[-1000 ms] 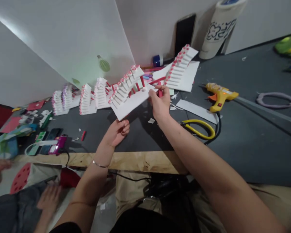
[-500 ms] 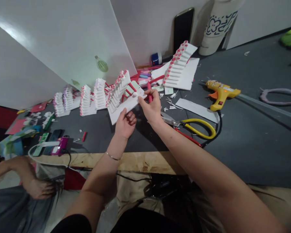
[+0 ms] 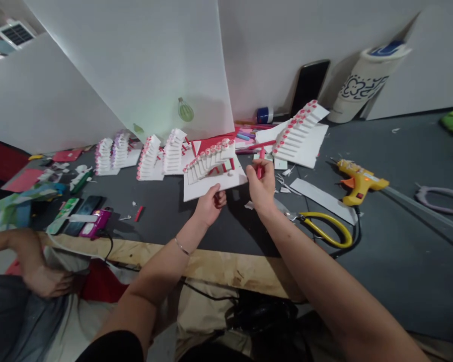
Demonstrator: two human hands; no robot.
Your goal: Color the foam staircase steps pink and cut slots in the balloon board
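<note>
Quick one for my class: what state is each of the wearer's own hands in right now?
Left hand: closed, holding a white model by its near edge.
Right hand: closed, holding a red stick.

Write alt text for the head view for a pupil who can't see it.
A person's left hand holds a white model staircase at a dark table; the right hand grips a red stick. Similar models stand on both sides, and a yellow glue gun and scissors lie to the right.
</note>
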